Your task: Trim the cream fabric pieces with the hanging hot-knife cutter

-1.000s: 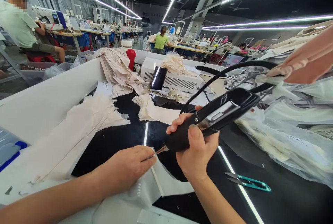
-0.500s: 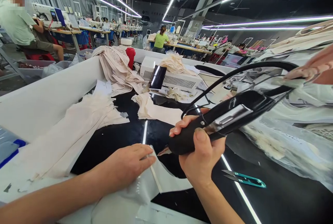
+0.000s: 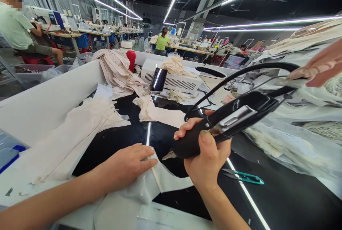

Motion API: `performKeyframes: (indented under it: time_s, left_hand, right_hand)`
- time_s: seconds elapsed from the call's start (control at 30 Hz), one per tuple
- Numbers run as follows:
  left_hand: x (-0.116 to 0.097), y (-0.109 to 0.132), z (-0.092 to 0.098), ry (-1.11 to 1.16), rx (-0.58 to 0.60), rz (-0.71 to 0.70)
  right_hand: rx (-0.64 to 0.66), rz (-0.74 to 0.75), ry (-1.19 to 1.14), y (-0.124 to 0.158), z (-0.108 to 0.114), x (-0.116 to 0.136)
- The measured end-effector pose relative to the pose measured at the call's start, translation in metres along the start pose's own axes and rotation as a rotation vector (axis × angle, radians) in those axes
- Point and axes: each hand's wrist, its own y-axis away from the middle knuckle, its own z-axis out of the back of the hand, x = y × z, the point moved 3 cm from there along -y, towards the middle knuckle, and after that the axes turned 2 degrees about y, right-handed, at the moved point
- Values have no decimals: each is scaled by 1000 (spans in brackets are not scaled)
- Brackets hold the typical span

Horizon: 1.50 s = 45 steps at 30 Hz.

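Observation:
My right hand (image 3: 207, 162) is wrapped around a black handheld power tool (image 3: 229, 119) with a silver lever on its side. The tool is raised over the black tabletop and tilted up to the right. A thick black cable loops above it. Low on the table, my left hand (image 3: 130, 166) pinches the edge of a pale fabric piece (image 3: 144, 187), thumb and fingers close together. A narrow cream strip (image 3: 157, 180) runs along that fabric. Another person's hand (image 3: 317, 68), at the upper right, is by the tool's far end and cable.
Teal thread snips (image 3: 248, 177) lie right of my right wrist. Pale fabric pieces (image 3: 80, 126) are heaped at left, with a cut stack (image 3: 160, 112) in the middle. Behind stand a phone (image 3: 158, 79), a vented white box (image 3: 149, 71) and a red bottle (image 3: 131, 61). Plastic-bagged material (image 3: 288, 148) lies at right.
The view has shifted slightly, so the snips and table items appear further left. Both hands keep their holds on the tool and the fabric.

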Motion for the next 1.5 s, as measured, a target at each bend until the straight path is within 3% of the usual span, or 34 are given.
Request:
performKeyframes:
  time_s: [0.23, 0.4, 0.83, 1.5]
  left_hand:
    - [-10, -19, 18, 80, 47, -4]
    - [-15, -20, 13, 112, 148, 51]
    - [-22, -11, 9, -4, 57, 2]
    - [-26, -8, 10, -105, 120, -28]
  right_hand:
    - [6, 12, 0, 1, 9, 5]
    - [-2, 29, -28, 5, 7, 2]
    - [48, 32, -46, 11, 0, -4]
    - [52, 28, -23, 17, 8, 3]
